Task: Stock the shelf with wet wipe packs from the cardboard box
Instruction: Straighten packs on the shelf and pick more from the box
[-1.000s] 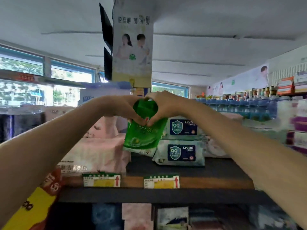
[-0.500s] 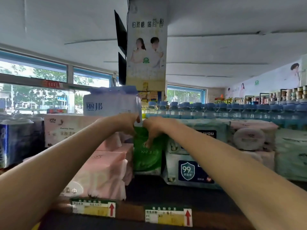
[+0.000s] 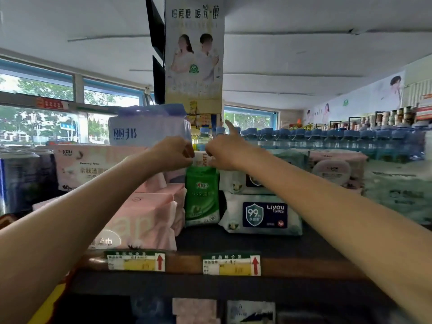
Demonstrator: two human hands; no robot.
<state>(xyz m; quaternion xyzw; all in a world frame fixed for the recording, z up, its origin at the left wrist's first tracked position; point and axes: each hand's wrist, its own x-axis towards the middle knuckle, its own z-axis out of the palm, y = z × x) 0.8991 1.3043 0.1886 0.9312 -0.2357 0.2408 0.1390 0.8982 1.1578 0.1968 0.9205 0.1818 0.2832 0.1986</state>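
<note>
A green wet wipe pack [image 3: 202,197] stands upright on the dark top shelf [image 3: 233,242], wedged between pink packs [image 3: 145,220] and a white Liyou wipe pack [image 3: 261,213]. My left hand [image 3: 174,153] pinches its top left corner with curled fingers. At the top right corner my right hand [image 3: 225,152] grips it too, with one finger sticking up. A second Liyou pack [image 3: 236,182] lies on top of the first one. The cardboard box is out of view.
Tissue bundles [image 3: 145,129] are stacked behind the pink packs, and dark cans [image 3: 21,178] stand at far left. Rows of blue-capped bottles [image 3: 339,139] fill the back right. Two price tags [image 3: 231,265] hang on the shelf's front edge, and a poster pillar [image 3: 194,52] rises behind.
The green pack went from tilted in the air to standing upright on the shelf, pushed back into the gap. Both hands stayed on its top edge, and the view moved closer.
</note>
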